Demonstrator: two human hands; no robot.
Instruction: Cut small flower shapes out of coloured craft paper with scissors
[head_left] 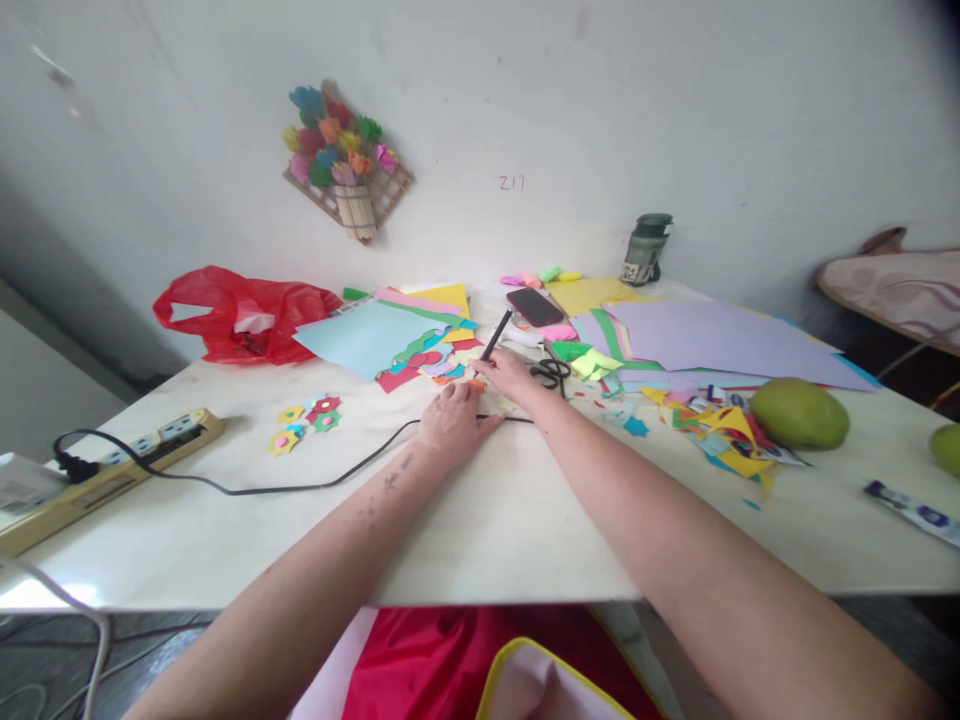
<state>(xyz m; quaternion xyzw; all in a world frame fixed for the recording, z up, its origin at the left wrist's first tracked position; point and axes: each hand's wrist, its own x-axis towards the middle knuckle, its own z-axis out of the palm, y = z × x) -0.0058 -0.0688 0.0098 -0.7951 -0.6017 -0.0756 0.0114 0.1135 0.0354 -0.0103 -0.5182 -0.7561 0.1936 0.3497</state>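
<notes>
My right hand (510,374) grips a dark pen (496,336), its tip pointing down at the table. Beside it, my left hand (454,418) rests on the table with its fingertips on a small orange paper piece (475,385). Cut paper pieces in red, green and blue (427,357) lie just beyond the left hand. Black-handled scissors (551,373) are to the right of my right hand. Small paper flowers (283,441) lie on the left of the table.
A black cable (300,489) runs from the power strip (112,480) to my hands. Further back are a red plastic bag (247,310), a phone (535,307) and a bottle (646,250). Purple sheets (720,335), paper scraps (731,435) and a green fruit (799,414) lie right.
</notes>
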